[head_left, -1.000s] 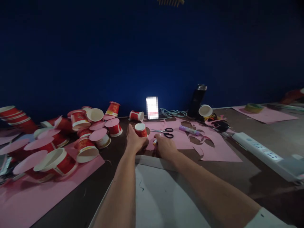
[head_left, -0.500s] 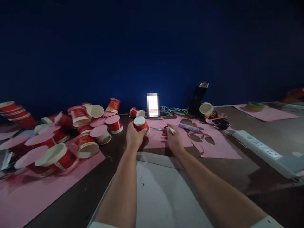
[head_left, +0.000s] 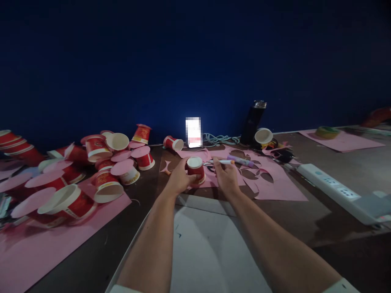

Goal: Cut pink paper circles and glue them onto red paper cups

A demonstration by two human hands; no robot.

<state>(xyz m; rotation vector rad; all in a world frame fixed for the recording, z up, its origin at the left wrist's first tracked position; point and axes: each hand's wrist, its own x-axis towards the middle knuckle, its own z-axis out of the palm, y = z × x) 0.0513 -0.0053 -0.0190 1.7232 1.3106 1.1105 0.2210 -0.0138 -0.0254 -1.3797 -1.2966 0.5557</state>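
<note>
While the left hand [head_left: 179, 181] is gripping the upside-down red cup [head_left: 195, 170] on the pink paper [head_left: 275, 185], the right hand [head_left: 226, 177] is pinching a marker [head_left: 225, 162]; I'd be pressing the cup flat before tracing.

cup pile [head_left: 100, 171] left, phone [head_left: 193, 132] behind, power strip [head_left: 332, 188] right

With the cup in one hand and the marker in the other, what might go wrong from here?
The left hand holds the red paper cup upside down on the pink paper; a squeeze might dent its thin wall. The marker in the right hand may smudge the paper if uncapped. The scissors lie partly hidden beside the fingers, a snag risk.
</note>
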